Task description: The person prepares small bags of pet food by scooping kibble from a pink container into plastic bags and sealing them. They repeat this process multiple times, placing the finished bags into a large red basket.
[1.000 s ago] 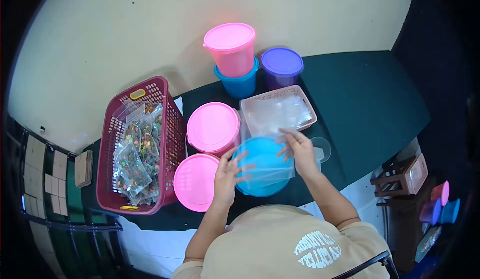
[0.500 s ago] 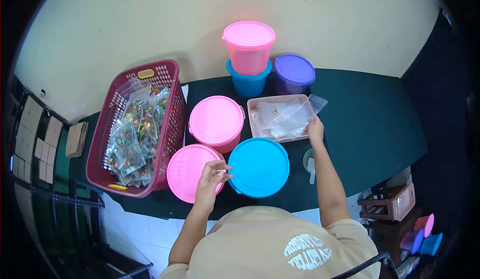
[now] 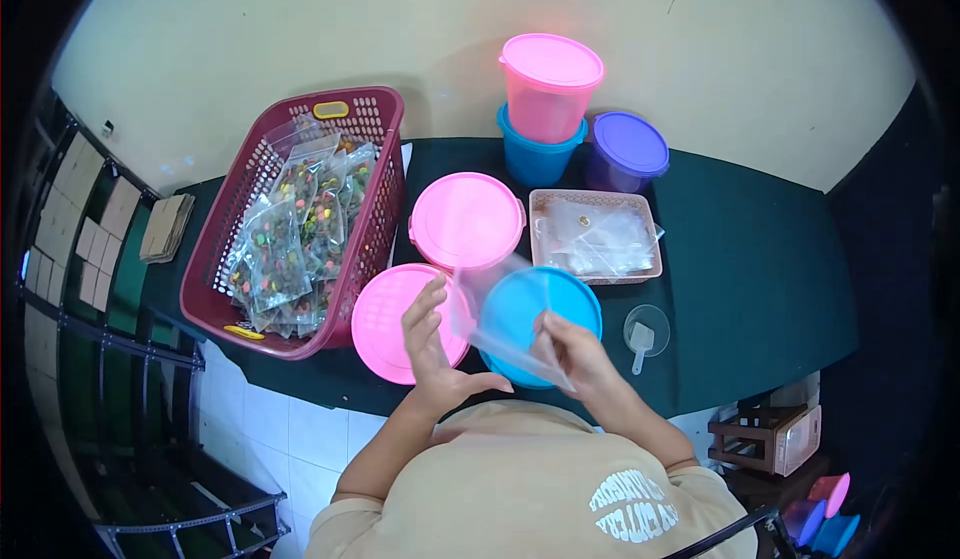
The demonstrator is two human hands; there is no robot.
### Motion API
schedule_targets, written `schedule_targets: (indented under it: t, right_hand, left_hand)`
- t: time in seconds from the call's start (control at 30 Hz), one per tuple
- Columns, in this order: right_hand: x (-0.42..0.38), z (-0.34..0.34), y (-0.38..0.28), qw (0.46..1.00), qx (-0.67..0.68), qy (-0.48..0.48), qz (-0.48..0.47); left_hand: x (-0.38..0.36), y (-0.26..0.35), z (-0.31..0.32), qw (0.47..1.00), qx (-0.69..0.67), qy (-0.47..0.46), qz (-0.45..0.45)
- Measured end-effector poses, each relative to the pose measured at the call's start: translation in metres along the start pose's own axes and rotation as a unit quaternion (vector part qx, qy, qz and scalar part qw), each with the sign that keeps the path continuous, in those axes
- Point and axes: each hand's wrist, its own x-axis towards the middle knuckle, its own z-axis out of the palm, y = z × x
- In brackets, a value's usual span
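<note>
In my right hand (image 3: 580, 357) I pinch one edge of a clear plastic bag (image 3: 512, 309), held over the blue-lidded tub (image 3: 530, 294). The bag looks empty and see-through. My left hand (image 3: 436, 354) is beside it with the thumb and fingers spread wide, above the front pink-lidded tub (image 3: 385, 324). A second pink-lidded tub (image 3: 467, 219) stands just behind. To the right, a shallow basket (image 3: 597, 280) holds a pile of more clear bags (image 3: 605, 239). Near my right forearm, a white scoop (image 3: 641, 341) rests in a small clear bowl (image 3: 660, 321).
A maroon laundry basket (image 3: 350, 304) at left is filled with packed bags of colourful pieces (image 3: 275, 259). At the back, a pink tub (image 3: 548, 94) is stacked on a blue tub (image 3: 540, 159), next to a purple tub (image 3: 628, 149). Brown cardboard pieces (image 3: 167, 229) lie at the table's left end.
My right hand has moved from the shallow basket towards me, bringing a clear bag over the blue lid. My left hand's fingers have spread apart. The view has shifted slightly.
</note>
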Motion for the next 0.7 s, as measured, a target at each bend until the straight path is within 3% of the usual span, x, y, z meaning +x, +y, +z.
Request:
schedule_targets:
  t: [0.03, 0.07, 0.1, 0.13, 0.17, 0.2, 0.23, 0.27, 0.33, 0.37, 0.43, 0.47, 0.57, 0.6, 0.67, 0.7]
  right_hand:
    - [-0.003, 0.007, 0.005, 1.0, 0.0, -0.001, 0.002]
    - [-0.009, 0.014, 0.009, 0.996, -0.055, -0.004, 0.064]
    - [-0.015, 0.023, 0.009, 0.986, -0.11, -0.007, 0.126]
    - [-0.02, 0.029, 0.006, 0.986, -0.11, -0.007, 0.128]
    - [-0.024, 0.033, 0.001, 0.968, -0.205, -0.015, 0.142]
    - [-0.026, 0.034, -0.002, 0.942, -0.299, -0.024, 0.153]
    - [-0.019, 0.023, 0.002, 0.878, -0.471, -0.023, -0.082]
    - [-0.022, 0.011, 0.0, 0.879, -0.47, -0.024, -0.079]
    - [-0.026, 0.021, -0.025, 0.915, -0.359, 0.024, -0.181]
    - [-0.03, 0.033, -0.032, 0.916, -0.359, 0.024, -0.18]
    - [-0.039, 0.055, -0.042, 0.885, -0.419, -0.088, -0.183]
    - [-0.041, 0.058, -0.04, 0.886, -0.417, -0.086, -0.181]
    - [-0.043, 0.063, -0.035, 0.903, -0.405, -0.1, -0.098]
    - [-0.043, 0.063, -0.031, 0.904, -0.405, -0.099, -0.097]
    - [-0.042, 0.062, -0.022, 0.933, -0.311, -0.09, -0.161]
    - [-0.039, 0.062, -0.019, 0.933, -0.309, -0.088, -0.16]
  left_hand:
    - [0.004, 0.006, 0.0, 0.998, 0.008, 0.065, -0.003]
    - [0.006, 0.007, -0.009, 0.998, 0.009, 0.066, -0.004]
    - [0.006, 0.006, -0.022, 1.0, -0.002, 0.004, -0.025]
    - [0.014, 0.012, -0.029, 0.997, -0.014, -0.057, -0.047]
    - [0.02, 0.025, -0.025, 0.994, -0.038, 0.004, -0.107]
    - [0.026, 0.032, -0.029, 0.993, -0.037, 0.005, -0.108]
    - [0.03, 0.037, -0.036, 0.989, 0.012, -0.026, -0.142]
    - [0.034, 0.042, -0.042, 0.981, 0.061, -0.058, -0.176]
    - [0.05, 0.049, -0.046, 0.977, 0.094, -0.098, -0.162]
    - [0.055, 0.051, -0.046, 0.972, 0.103, -0.144, -0.156]
    - [0.052, 0.05, -0.042, 0.96, 0.095, -0.202, -0.169]
    - [0.05, 0.049, -0.038, 0.959, 0.094, -0.203, -0.171]
    - [0.045, 0.046, -0.02, 0.97, 0.218, -0.076, -0.073]
    - [0.038, 0.046, -0.017, 0.97, 0.217, -0.076, -0.075]
    - [0.024, 0.047, -0.013, 0.971, 0.23, 0.031, 0.049]
    - [0.023, 0.053, -0.015, 0.982, 0.188, -0.011, 0.01]
